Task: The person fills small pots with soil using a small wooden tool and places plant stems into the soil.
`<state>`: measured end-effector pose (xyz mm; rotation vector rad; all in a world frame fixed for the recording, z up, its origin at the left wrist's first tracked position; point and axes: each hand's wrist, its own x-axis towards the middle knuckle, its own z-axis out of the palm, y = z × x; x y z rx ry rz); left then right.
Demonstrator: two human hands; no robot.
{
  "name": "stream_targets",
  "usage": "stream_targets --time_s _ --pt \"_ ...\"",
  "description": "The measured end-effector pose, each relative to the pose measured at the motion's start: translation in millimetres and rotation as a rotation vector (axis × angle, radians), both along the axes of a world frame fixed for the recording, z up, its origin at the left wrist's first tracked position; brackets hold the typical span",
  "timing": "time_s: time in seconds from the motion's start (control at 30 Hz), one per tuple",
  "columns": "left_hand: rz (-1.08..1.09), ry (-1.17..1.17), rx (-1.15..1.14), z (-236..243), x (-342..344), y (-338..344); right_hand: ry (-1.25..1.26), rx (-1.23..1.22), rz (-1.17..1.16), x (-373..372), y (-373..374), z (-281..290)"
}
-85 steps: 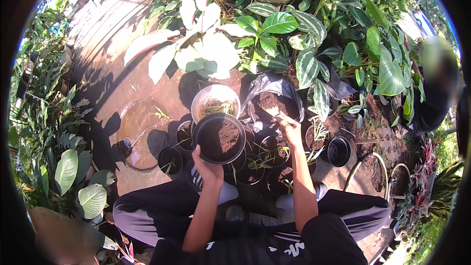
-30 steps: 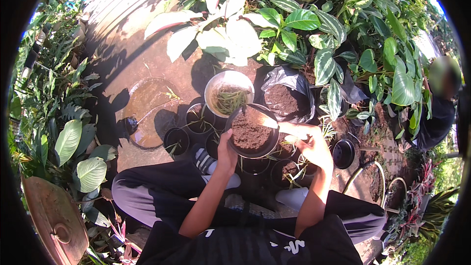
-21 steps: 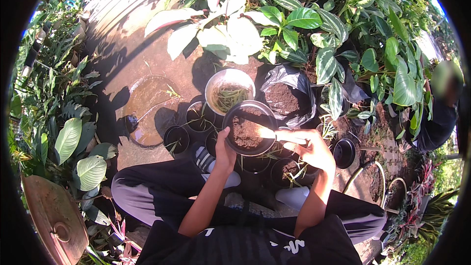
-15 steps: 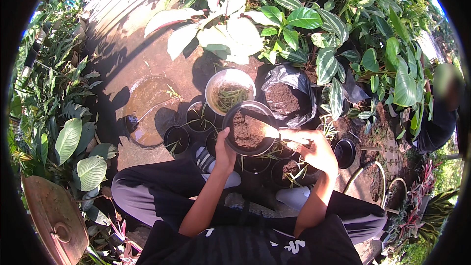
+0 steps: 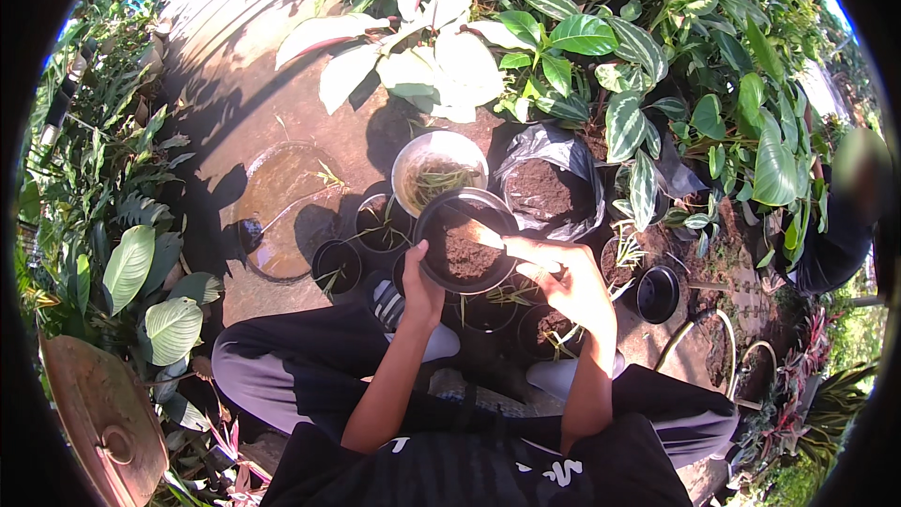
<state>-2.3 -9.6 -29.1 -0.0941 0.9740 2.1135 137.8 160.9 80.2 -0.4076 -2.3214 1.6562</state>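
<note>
My left hand (image 5: 422,289) grips the left side of a round dark pot (image 5: 462,198), thumb at its rim. The pot is held up above the ground and partly filled with brown soil (image 5: 466,258). My right hand (image 5: 561,284) is closed around a small trowel (image 5: 483,234), whose light blade reaches into the pot over the soil; its handle is mostly hidden in my fingers. Just beyond the pot stands a white bucket (image 5: 405,164) with cut green leaves (image 5: 436,178). Beside that, a black plastic bag (image 5: 587,169) lies open, holding soil (image 5: 544,190).
Several small black pots with seedlings stand around my feet, including one at the left (image 5: 337,268). An empty black pot (image 5: 658,294) sits to the right, near a hose (image 5: 680,338). A wet round tray (image 5: 282,197) lies at the left. Another person (image 5: 835,225) is at the far right.
My right hand and the trowel have moved left, the blade going farther into the pot. The pot has shifted slightly left and tilted a little.
</note>
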Motion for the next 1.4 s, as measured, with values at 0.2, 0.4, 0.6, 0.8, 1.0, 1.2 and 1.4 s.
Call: stream_targets --time_s 0.2,0.4,0.6,0.8,1.0,1.2,1.4 --pt "0.002 -0.002 0.004 3.4 1.5 1.9 0.005 0.06 -0.109 -2.1 -0.3 -6.4" --pt "0.024 -0.006 0.001 1.0 -1.0 -2.3 0.003 0.011 -0.004 -2.7 -2.0 -4.1" --pt "0.113 -0.026 0.01 2.0 -6.4 -2.6 0.165 -0.171 -0.257 0.5 9.0 -19.1" --pt "0.28 -0.014 0.013 4.7 -18.4 -7.1 0.099 -0.406 -0.666 21.2 48.4 -29.3" --pt "0.484 -0.05 0.109 -2.8 -30.3 -15.8 0.008 -0.405 -0.817 51.7 76.0 -58.2" --pt "0.582 0.038 0.043 -8.0 -39.7 -19.3 -0.149 -0.345 -0.812 54.0 88.6 -106.7" --pt "0.544 -0.006 0.004 -12.3 -31.6 -21.3 -0.288 -0.05 -0.877 37.6 95.1 -236.4"
